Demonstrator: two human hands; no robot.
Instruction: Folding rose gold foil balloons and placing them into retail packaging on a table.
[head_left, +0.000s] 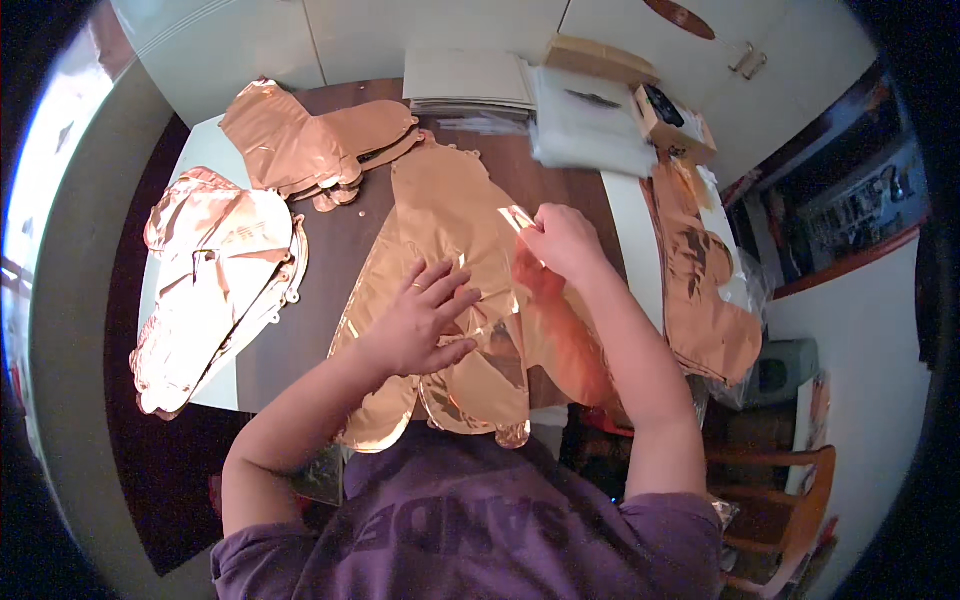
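Two hands (420,320) (562,240) on foil balloon (450,215), foil stacks (215,280) alongside.

This looks like a room in a home turned into a craft spot: a dark wooden table (330,250) under the hands, white cupboard doors (420,30) beyond them, a wooden chair (790,500) to their right, and cardboard boxes (640,90) with stacked sheets (470,80) at the far edge.
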